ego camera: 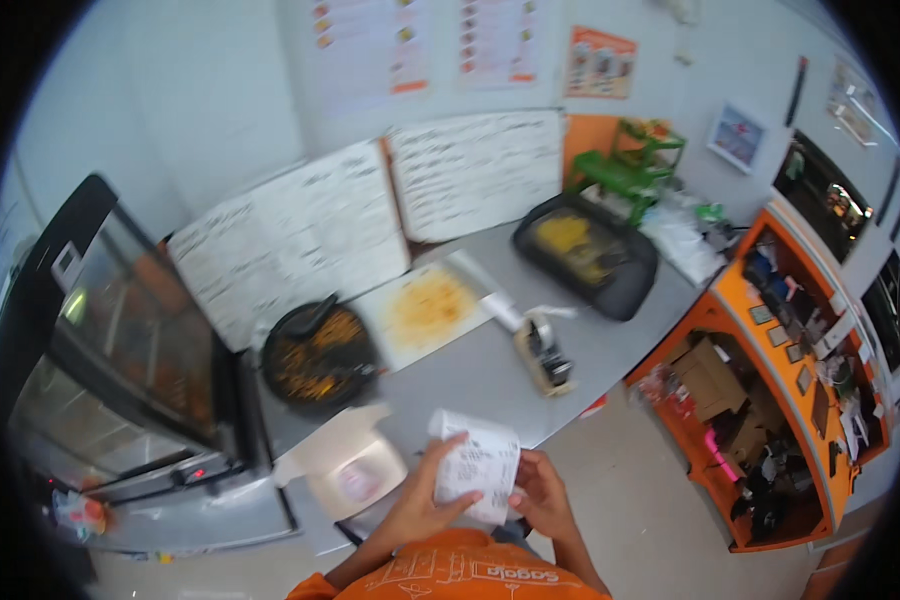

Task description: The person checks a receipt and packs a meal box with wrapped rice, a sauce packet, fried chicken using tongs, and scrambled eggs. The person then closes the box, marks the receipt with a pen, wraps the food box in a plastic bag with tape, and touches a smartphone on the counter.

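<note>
A white paper slip with printed writing [480, 465] is held up in front of my orange shirt, curling at its top. My left hand [431, 491] grips its left side, thumb across the front and fingers along the edge. At the slip's right edge is my right hand [541, 491], fingers bent and thumb near the lower corner; whether it pinches the paper is unclear. Just left of my left hand an open cardboard food box [345, 457] holds a small pinkish bag [360, 480]. Behind the slip lies the grey metal counter [435, 390].
A round black pan of food [319, 352] stands beside a glass display cabinet [142, 322]. Further right are a stained white cutting board [427, 311], a cleaver [487, 289], a tape dispenser [546, 352] and a black tray with yellow food [585, 255]. An orange shelf unit [780, 375] stands right.
</note>
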